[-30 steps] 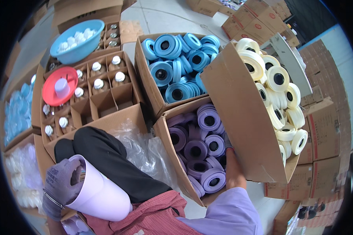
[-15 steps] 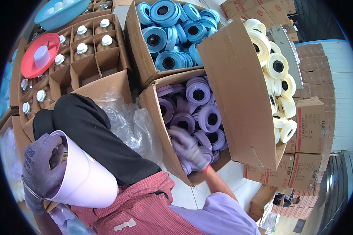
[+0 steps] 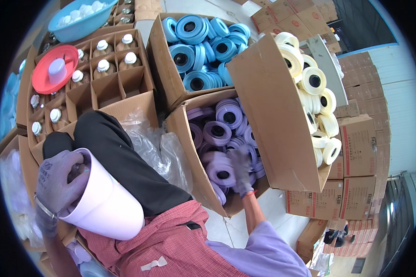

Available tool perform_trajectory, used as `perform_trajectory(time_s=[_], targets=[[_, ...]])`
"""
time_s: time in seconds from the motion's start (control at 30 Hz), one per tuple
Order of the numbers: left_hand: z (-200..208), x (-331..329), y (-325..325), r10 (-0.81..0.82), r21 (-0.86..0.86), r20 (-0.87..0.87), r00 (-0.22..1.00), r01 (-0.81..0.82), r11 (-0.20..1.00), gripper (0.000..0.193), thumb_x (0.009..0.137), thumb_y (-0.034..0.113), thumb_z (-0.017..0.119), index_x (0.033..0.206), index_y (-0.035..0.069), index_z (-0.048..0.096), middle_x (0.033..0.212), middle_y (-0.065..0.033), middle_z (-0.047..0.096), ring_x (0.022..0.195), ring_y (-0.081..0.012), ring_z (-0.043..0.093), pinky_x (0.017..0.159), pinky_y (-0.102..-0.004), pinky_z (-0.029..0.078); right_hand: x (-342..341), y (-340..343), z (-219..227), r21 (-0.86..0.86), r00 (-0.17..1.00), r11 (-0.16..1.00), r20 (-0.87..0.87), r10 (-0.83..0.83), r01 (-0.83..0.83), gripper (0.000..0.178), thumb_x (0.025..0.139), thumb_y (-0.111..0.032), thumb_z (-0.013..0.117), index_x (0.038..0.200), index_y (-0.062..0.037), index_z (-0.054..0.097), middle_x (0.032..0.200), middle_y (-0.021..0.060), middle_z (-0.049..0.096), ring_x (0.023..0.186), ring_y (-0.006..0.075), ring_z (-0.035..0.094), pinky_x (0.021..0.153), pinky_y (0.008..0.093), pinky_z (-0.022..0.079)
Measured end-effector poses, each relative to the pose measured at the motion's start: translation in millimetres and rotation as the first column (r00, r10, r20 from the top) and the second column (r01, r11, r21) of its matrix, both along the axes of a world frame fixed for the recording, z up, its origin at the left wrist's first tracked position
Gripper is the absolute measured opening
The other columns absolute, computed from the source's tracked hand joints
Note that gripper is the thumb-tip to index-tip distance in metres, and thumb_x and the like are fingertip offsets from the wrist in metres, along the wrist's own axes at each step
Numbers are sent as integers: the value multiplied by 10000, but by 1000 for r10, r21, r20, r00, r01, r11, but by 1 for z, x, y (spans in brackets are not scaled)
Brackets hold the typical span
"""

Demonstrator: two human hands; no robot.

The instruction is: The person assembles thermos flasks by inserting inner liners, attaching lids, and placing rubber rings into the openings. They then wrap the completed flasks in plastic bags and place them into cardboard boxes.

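Note:
A lilac plastic bucket (image 3: 108,198) lies tilted across my lap with its mouth toward the left. My left hand (image 3: 62,182), in a grey glove, grips it at the mouth, its fingers curled inside the rim. Something inside by those fingers is too shaded to make out. My gloved right hand (image 3: 241,171) reaches into a cardboard box (image 3: 196,173) of purple ring-shaped lids with dark centres. Right by that hand is a purple lid (image 3: 220,171). The right fingers are smeared by motion, so their grip does not show.
Blue lids (image 3: 189,30) fill a box at the back, and cream lids (image 3: 314,81) a tilted box at right. A divided carton (image 3: 108,92) holds brown bottles with white caps. On it rest a red plate (image 3: 40,76) and a blue basin (image 3: 76,27). Clear plastic film (image 3: 164,152) lies beside my leg.
My right hand has moved rightward within the box of purple lids, and a lid beside it has shifted. My left hand still holds the bucket. The whole view has shifted slightly.

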State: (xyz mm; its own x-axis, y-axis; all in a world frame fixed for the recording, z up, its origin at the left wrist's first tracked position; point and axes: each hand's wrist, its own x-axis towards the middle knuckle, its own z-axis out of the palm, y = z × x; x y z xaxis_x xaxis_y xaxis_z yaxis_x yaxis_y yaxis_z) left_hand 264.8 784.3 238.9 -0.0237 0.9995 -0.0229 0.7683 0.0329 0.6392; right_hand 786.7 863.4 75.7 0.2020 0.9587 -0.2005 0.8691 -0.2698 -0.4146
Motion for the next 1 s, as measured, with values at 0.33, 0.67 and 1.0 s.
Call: perform_trajectory(time_s=[0.33,0.67,1.0], targets=[[30,9,-6,44,-87,-38,998,-48,995,353,795,399,692,831,49,719,749,-150,656,691,-309,653,633,-404,501,-66,49,61,404,808,732,32,589,-549,551,845,-93,640,1366,-19,477,1303,215,560,1210,353,546,1062,419,421],[64,15,20,64,575,-370,927,174,799,762,726,357,816,1392,130,523,1431,-121,482,1313,-328,463,1048,-445,423,-343,37,241,320,-187,862,-946,266,-392,518,1007,-310,548,1435,-40,432,1345,120,545,1167,195,586,998,318,475],[46,2,-10,122,191,919,375,-693,695,479,898,330,724,1206,-14,597,1020,-21,644,870,-69,576,741,-241,498,-389,49,229,644,60,187,-213,975,-742,500,850,-210,719,1256,28,553,982,167,647,774,234,678,713,329,541]])
